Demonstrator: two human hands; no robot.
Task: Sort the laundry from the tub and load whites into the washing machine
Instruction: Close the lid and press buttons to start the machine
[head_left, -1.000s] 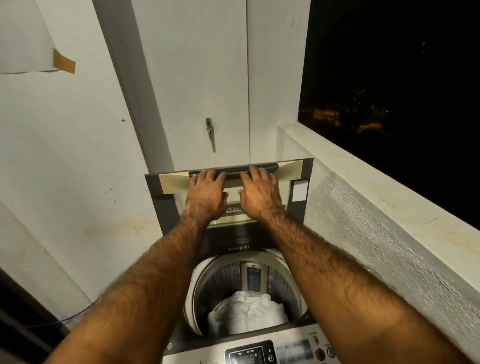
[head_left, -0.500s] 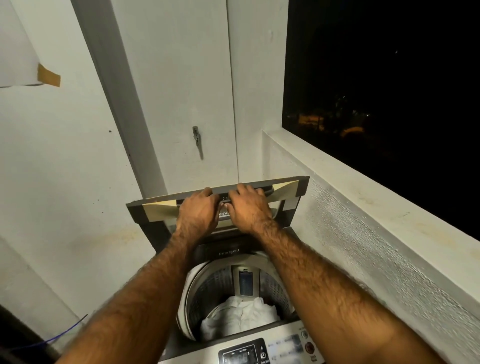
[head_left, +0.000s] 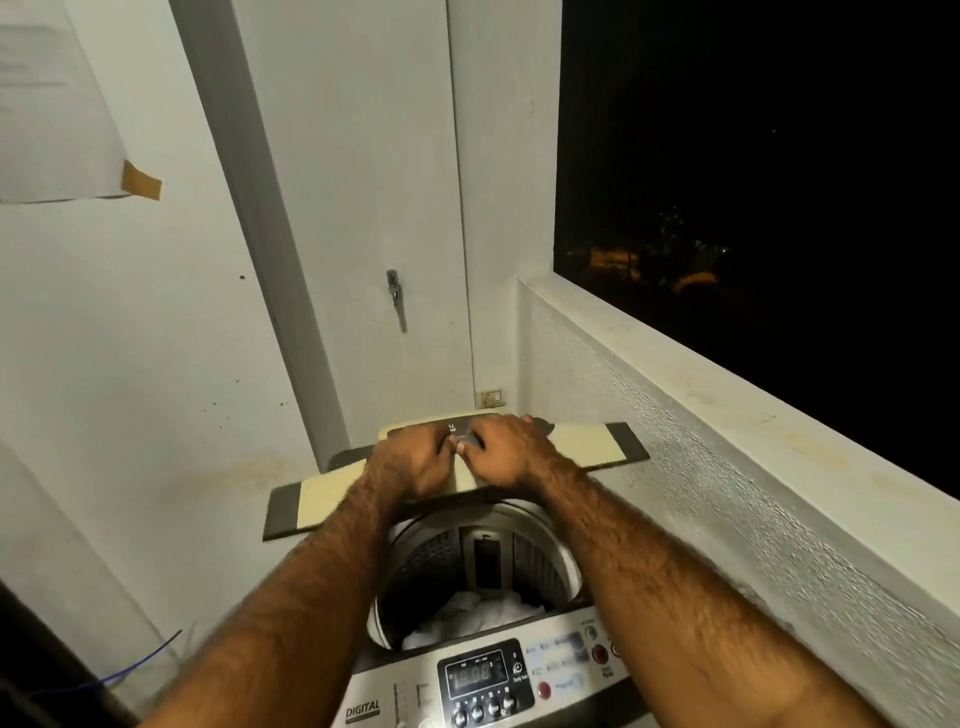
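Above the drum of the washing machine, the hinged lid stands part-way down. Its long axis runs left to right across the opening, with the right end tilted slightly away. The left hand and right hand sit side by side at mid-span, with their fingertips meeting. The fingers of both hands are curled and held close together over the lid's centre. Whether they hook into a handle recess cannot be confirmed, because blur obscures the contact. The white laundry lies at the bottom of the drum, below the hands and nearer the person. Loading appears complete, and closing is probably the step in hand. The remaining lid travel would be downward and toward the person. Neither hand is nearer, so the load is shared evenly.
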